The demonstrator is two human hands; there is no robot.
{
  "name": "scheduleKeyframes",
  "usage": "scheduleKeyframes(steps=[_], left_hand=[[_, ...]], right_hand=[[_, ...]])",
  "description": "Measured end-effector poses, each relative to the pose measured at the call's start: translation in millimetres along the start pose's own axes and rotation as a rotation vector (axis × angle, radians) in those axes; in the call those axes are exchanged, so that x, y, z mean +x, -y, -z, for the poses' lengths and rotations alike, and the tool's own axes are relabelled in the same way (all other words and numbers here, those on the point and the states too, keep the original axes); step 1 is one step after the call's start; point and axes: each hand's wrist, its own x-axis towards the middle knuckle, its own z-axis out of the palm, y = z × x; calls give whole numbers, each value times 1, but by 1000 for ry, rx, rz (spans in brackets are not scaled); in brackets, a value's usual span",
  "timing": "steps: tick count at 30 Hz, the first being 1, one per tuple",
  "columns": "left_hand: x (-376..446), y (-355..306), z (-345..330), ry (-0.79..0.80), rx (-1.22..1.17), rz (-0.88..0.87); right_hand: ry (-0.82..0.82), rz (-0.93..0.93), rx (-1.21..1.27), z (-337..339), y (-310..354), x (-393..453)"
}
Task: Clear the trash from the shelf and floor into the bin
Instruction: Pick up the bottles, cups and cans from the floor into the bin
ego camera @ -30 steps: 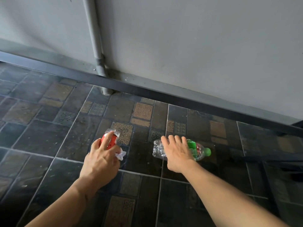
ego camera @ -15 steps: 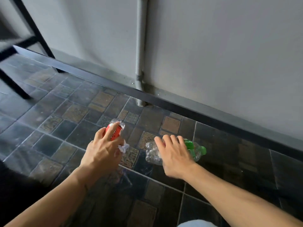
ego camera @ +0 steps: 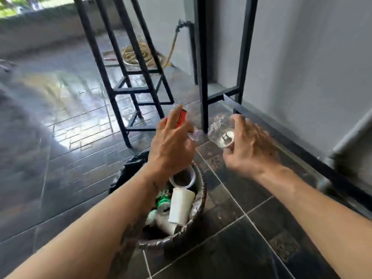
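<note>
Two hands are raised over a woven bin (ego camera: 202,190) that stands on the dark tiled floor (ego camera: 237,216). The left hand (ego camera: 171,146) curls its fingers round a red can (ego camera: 181,117), with a crumpled scrap of white paper (ego camera: 193,135) caught against its thumb side, above the far edge of the bin. The right hand (ego camera: 249,150) grips a clear crushed plastic bottle (ego camera: 220,125) just beside the left, out past the bin's rim over the floor; a silver can top (ego camera: 226,137) shows at that hand too, though how it is held I cannot tell. Inside the bin lie a white paper cup (ego camera: 181,206), a round lid (ego camera: 184,179) and green cans (ego camera: 163,200), and a black bag (ego camera: 130,170) hangs at its left side. Black metal shelf legs (ego camera: 202,77) stand beyond, near the grey wall (ego camera: 302,67), with a coiled hose (ego camera: 132,55) farther back.
</note>
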Motion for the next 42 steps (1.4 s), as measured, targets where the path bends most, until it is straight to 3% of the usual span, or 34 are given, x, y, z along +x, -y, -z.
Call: scheduleKeyframes(steps=[5, 8, 14, 18, 20, 30, 34, 38, 42], left_hand=[[-27, 62, 49, -92, 31, 202], [-49, 81, 61, -81, 7, 265], [-85, 92, 37, 186, -26, 409], [-102, 94, 23, 385, -70, 439], [-106, 95, 22, 381, -104, 460], [-113, 98, 33, 214, 59, 648], [-117, 101, 33, 65, 25, 731], [-125, 110, 32, 30, -1, 758], [-130, 119, 33, 53, 0, 723]], right_hand=[[8, 204, 174, -3, 86, 21], [123, 197, 325, -6, 119, 21], [543, 17, 426, -35, 130, 7], [638, -84, 428, -55, 124, -3], [667, -124, 437, -61, 125, -5], [501, -22, 301, -67, 144, -11], [516, -129, 415, -83, 174, -9], [570, -202, 396, -105, 175, -14], [391, 15, 391, -114, 154, -26]])
